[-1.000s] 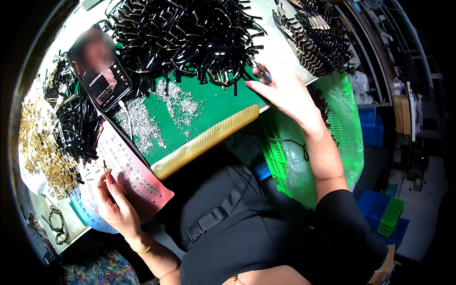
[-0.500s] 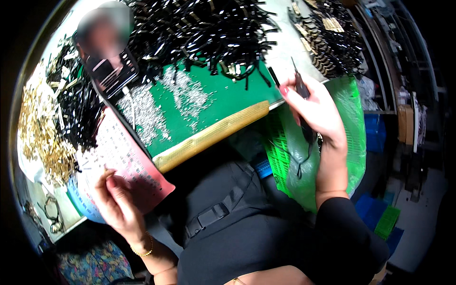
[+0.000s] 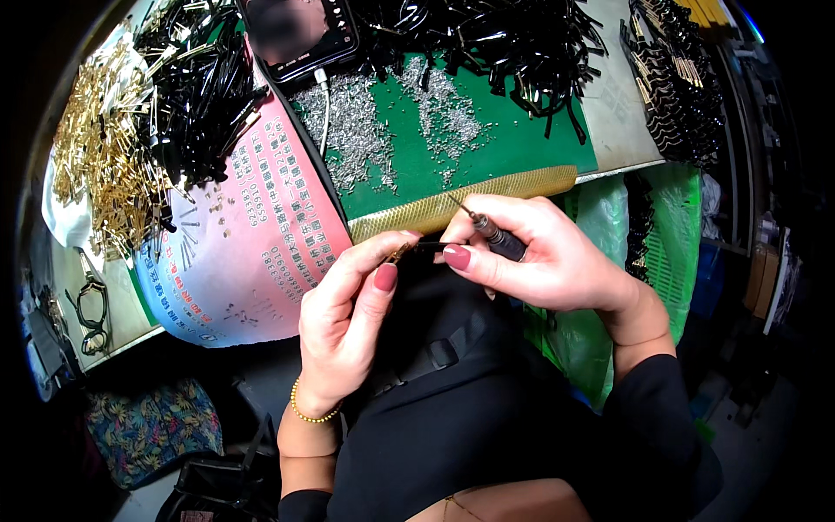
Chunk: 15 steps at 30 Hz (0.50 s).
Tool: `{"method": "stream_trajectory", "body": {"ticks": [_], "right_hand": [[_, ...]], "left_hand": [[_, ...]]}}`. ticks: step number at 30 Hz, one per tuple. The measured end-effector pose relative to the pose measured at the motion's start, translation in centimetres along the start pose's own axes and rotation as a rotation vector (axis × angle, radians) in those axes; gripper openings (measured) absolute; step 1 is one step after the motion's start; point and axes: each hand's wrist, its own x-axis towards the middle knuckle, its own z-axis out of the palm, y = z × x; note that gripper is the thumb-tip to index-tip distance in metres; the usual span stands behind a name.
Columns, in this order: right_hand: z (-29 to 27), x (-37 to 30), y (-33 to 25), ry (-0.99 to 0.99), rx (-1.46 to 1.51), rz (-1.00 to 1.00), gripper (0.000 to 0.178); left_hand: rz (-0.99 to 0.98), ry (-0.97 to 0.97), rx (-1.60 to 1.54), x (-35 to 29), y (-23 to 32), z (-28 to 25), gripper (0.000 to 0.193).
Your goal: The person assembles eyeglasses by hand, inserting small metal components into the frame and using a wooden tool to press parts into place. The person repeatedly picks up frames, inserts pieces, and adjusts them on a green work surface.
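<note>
Close together above my lap, near the table's front edge, my left hand (image 3: 341, 317) and my right hand (image 3: 565, 261) meet. A small gold metal piece (image 3: 400, 253) is pinched between my left thumb and forefinger. My right hand wraps a dark-handled screwdriver (image 3: 497, 239), its thin tip pointing up and left. The same hand's thumb and finger also pinch a slim black strip (image 3: 430, 247), which reaches toward the gold piece; whether the two touch is hard to tell. Beyond my hands, many tiny silver screw-like pieces (image 3: 352, 126) lie on a green mat (image 3: 513, 130).
A yellow ribbed strip (image 3: 470, 197) edges the mat. Heaps of gold metal pieces (image 3: 109, 165) and black strips (image 3: 209, 96) cover the left, beside a pink-and-blue printed sheet (image 3: 235, 270). A phone (image 3: 300, 39) with a white cable stands behind. A green plastic-lined basket (image 3: 674, 235) hangs at right.
My left hand has come right from beside the gold heap, and my right hand has moved down and left with the screwdriver. The two hands now meet. The view has shifted too.
</note>
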Motion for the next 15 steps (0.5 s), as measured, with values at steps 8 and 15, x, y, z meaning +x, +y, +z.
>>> {"method": "stream_trajectory", "body": {"ticks": [8,15], "right_hand": [[0.3,0.4,-0.7,0.007,-0.277,-0.11,0.021],[-1.2,0.4,-1.4,-0.145,-0.513,-0.173,0.015]], "left_hand": [[0.134,-0.055,0.143,0.1,0.2,-1.4,0.029],[0.248,-0.178,0.559,0.3,1.5,-2.1,0.017]]}}
